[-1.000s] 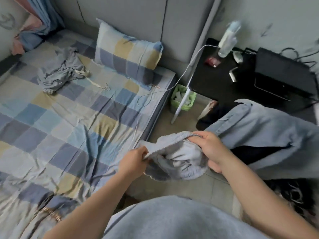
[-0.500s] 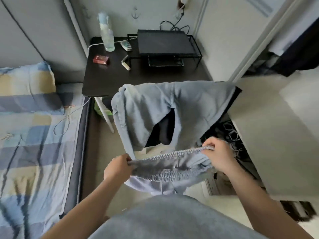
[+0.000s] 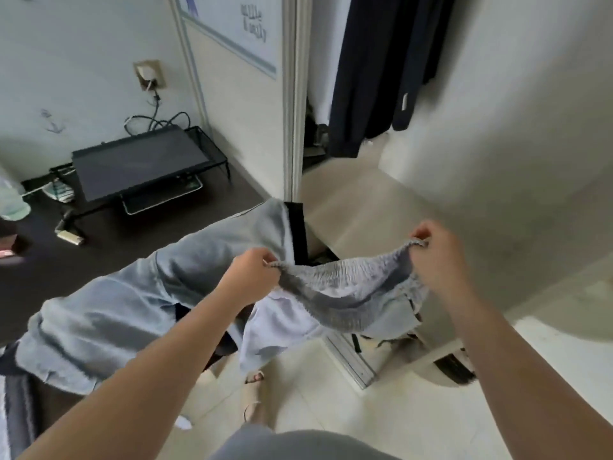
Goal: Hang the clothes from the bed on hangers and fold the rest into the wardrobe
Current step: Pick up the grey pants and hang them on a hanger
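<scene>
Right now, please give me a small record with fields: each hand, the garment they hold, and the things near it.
left hand: pinches the left end of the waistband
right hand: pinches the right end of the waistband
garment: grey, elastic waistband stretched between the hands, held in the air
jacket: grey, draped below the left arm
wardrobe: open, ahead of the hands
dark clothes: hanging inside the wardrobe
desk: dark, to the left
</scene>
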`<state>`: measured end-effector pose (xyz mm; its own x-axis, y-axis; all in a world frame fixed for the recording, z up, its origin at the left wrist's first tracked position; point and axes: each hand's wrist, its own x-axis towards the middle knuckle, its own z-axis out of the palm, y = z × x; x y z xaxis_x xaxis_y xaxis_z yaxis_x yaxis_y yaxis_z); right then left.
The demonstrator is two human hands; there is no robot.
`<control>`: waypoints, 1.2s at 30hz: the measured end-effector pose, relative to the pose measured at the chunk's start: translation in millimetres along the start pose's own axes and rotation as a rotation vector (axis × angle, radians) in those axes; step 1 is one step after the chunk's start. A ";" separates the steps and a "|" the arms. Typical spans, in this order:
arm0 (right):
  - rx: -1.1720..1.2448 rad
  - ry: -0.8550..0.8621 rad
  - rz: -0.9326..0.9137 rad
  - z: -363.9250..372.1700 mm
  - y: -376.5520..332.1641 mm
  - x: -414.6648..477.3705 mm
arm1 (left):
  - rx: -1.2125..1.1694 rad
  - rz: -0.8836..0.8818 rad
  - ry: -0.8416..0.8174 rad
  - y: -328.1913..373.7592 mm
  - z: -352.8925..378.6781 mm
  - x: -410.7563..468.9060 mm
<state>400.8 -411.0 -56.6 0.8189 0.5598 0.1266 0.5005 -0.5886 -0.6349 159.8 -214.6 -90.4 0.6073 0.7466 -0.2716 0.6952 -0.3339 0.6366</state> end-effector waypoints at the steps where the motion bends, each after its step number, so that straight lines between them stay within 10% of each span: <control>1: 0.029 0.041 -0.002 -11.4 -6.2 10.5 | -0.013 0.054 0.009 20.3 -7.7 12.6; 14: 0.239 0.559 -0.138 -151.6 -137.4 142.8 | -0.176 0.759 0.142 288.4 -147.9 139.0; 24: -0.157 0.844 -0.199 -326.0 -253.9 224.0 | -0.181 1.207 0.269 495.7 -277.3 153.9; 36: -0.849 0.800 0.043 -475.0 -334.3 246.1 | -0.253 1.327 0.487 666.0 -345.9 148.2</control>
<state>568.5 -353.5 548.8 0.6316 0.1806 0.7540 0.2473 -0.9686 0.0249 579.8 -127.3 543.1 0.5149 0.1062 0.8506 -0.3881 -0.8559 0.3418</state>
